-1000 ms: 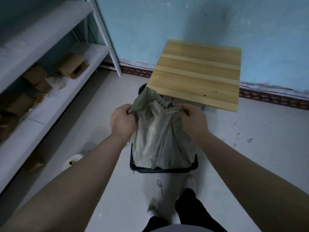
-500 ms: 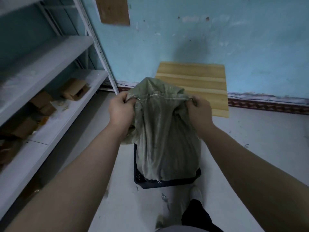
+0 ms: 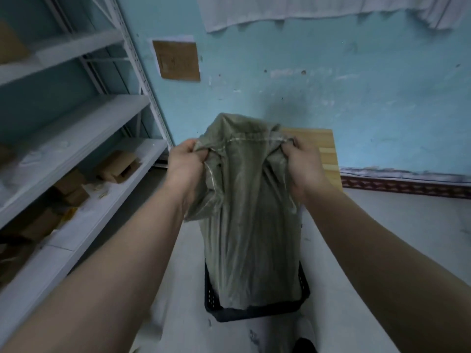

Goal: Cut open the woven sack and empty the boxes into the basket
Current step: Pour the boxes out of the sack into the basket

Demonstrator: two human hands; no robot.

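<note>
Sack (image 3: 249,220), soft and limp, hangs upended into the basket (image 3: 257,312); left hand (image 3: 184,165) and right hand (image 3: 304,166) clench its seamed corners, likely the surest hold.

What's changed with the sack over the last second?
Both hands, left hand and right hand, have lifted the woven sack higher, stretching it taller above the black basket. Grip on its stitched end is unchanged; its lower end still hangs inside the basket.

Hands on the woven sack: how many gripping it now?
2. Left hand bunches the sack's upper left corner; right hand bunches the upper right. The sack's lower end hangs into the black basket.
</note>
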